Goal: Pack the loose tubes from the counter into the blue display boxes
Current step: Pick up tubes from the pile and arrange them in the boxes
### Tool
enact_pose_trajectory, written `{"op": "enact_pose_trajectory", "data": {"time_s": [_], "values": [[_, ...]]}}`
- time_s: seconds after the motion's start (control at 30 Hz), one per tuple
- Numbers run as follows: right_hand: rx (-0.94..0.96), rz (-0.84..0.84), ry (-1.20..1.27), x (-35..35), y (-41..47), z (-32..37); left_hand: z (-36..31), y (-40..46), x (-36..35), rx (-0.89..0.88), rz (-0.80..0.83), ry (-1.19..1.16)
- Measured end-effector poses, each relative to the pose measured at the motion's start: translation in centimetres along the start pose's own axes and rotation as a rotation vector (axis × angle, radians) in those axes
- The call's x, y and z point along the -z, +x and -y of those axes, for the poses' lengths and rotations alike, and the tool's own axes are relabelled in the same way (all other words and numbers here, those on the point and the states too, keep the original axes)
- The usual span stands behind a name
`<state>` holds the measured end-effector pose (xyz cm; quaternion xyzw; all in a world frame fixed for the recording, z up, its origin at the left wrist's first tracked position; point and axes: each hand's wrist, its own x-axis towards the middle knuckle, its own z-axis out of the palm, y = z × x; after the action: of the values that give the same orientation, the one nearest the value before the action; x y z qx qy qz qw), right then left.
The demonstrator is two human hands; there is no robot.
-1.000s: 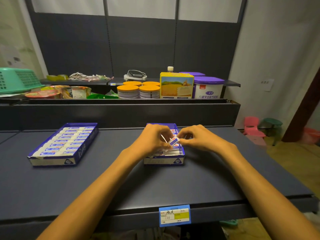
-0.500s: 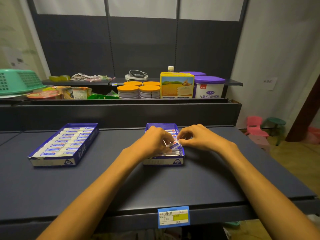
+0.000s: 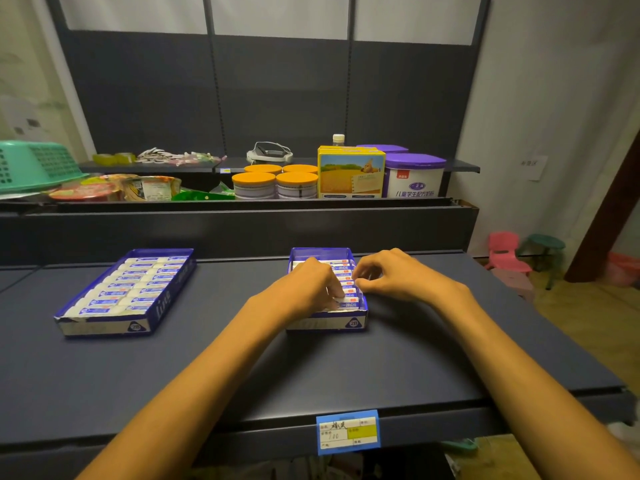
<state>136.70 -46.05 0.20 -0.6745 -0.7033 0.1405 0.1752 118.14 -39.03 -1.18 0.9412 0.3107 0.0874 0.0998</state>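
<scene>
Two blue display boxes stand on the dark counter. The left box (image 3: 157,299) is filled with a row of white tubes (image 3: 128,289) and nothing touches it. Both hands are over the right box (image 3: 327,323). My left hand (image 3: 306,289) curls its fingers down onto a white tube (image 3: 348,301) near the front of the row and covers the box's left half. At the right wall, my right hand (image 3: 398,275) pinches the end of a tube with thumb and forefinger. Several more tubes (image 3: 343,268) show between the hands.
A raised shelf behind the counter carries orange-lidded cans (image 3: 275,183), a yellow carton (image 3: 350,173), a purple-lidded tub (image 3: 414,174), snack packs and a green basket (image 3: 33,164). A blue price label (image 3: 347,432) hangs on the counter's front edge. Small stools (image 3: 505,249) stand on the floor at the right.
The tube held between both hands above the right box has come down into the row of tubes. Both hands have lowered onto the box with it.
</scene>
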Motion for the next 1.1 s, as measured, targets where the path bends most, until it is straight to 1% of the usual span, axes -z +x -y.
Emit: {"op": "enact_pose_trajectory", "data": {"time_s": [0.43,0.5,0.53,0.67,0.77,0.9,1.1], "values": [[-0.007,-0.020,-0.044,-0.2,-0.4,0.6,-0.2,-0.4,0.4,-0.044,-0.018,0.020],[0.000,-0.038,-0.052,0.0,-0.6,0.7,-0.3,-0.8,1.1,-0.054,-0.049,0.009],[0.003,-0.056,-0.049,0.1,-0.8,0.9,-0.2,-1.2,1.6,-0.048,-0.091,-0.010],[0.035,-0.211,-0.063,1.1,-1.4,1.5,1.1,-3.4,3.9,0.044,-0.305,-0.106],[0.066,-0.244,-0.056,1.0,-1.5,2.6,2.8,-5.9,5.0,0.145,-0.398,-0.089],[0.117,-0.200,-0.071,-0.7,-1.1,5.3,4.4,-10.1,5.5,0.262,-0.434,-0.044],[0.249,-0.185,-0.157,-3.6,-0.7,11.7,6.4,-16.8,6.4,0.385,-0.404,0.088]]}}
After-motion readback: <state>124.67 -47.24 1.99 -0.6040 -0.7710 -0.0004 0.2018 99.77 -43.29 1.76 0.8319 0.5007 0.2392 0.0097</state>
